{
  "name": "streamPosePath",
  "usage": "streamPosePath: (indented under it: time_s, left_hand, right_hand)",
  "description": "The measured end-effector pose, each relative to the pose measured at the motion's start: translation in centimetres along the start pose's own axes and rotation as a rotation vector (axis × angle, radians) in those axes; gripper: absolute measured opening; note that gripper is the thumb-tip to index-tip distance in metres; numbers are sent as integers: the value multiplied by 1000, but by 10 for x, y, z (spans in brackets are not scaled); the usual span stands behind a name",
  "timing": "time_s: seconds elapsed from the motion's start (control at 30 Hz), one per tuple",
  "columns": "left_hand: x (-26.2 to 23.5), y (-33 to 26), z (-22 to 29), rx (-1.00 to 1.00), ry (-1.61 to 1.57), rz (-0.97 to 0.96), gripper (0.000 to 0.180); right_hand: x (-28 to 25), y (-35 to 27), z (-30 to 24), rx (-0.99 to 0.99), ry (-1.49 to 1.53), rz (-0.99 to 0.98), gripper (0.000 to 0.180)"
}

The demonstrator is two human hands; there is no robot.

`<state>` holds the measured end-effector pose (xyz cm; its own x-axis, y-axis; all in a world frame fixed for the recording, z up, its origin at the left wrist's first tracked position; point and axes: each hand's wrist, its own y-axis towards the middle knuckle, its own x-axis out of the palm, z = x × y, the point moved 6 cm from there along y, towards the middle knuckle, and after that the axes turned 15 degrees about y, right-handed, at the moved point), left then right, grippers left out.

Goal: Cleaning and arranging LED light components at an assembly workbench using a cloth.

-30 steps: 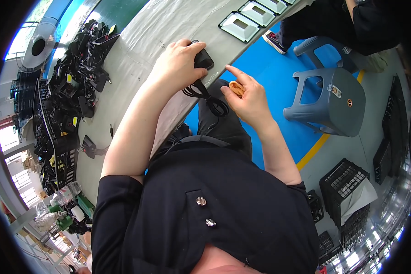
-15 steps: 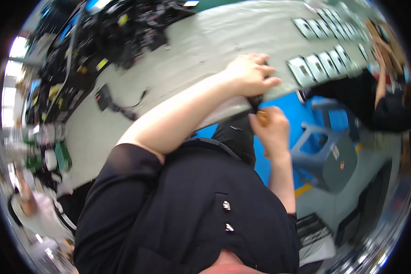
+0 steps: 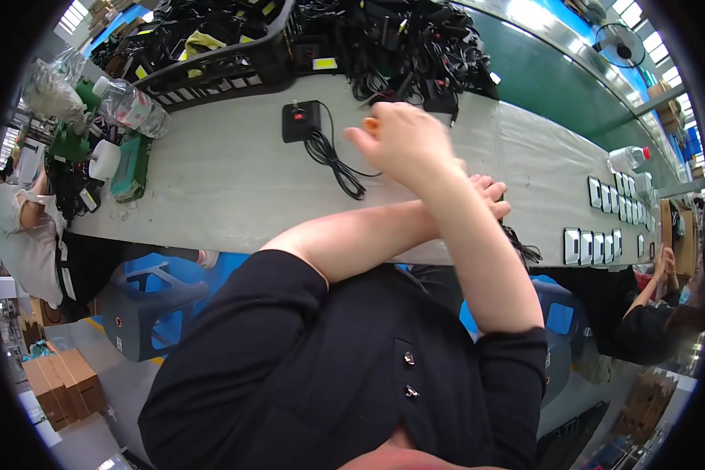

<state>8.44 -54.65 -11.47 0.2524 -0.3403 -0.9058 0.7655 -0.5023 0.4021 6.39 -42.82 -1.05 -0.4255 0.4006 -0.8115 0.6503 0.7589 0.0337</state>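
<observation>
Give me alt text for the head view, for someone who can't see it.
A person's right forearm crosses over the left forearm above a pale table, the right hand holding a small orange item, the left hand beside a black cable. Left of them lies a black adapter with looped cord.

Right hand [image 3: 413, 145]: curled around small orange item [image 3: 371, 124]
Left hand [image 3: 487, 193]: over worktable [image 3: 227, 168], near coiled black cable [image 3: 525, 249]
Power adapter [image 3: 294, 129]: flat on worktable, cord [image 3: 338, 171] bundled
</observation>
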Motion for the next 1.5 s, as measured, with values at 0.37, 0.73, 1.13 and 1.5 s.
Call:
streamPosePath:
  time_s: [0.37, 0.73, 1.13, 1.5]
  left_hand:
    - [-94, -162, -70, -330, -12, -121, 57]
    - [-234, -381, -222, -859, 393, -253, 58]
    - [-275, -405, -257, -892, 706, -684, 94]
    - [-241, -61, -8, -55, -220, 297, 102]
  right_hand:
    - [-14, 52, -38, -162, 684, 85, 30]
    - [-135, -65, -2, -220, 932, 234, 25]
    - [-104, -127, 21, -32, 1687, 70, 42]
    - [-52, -89, 59, -333, 2607, -304, 28]
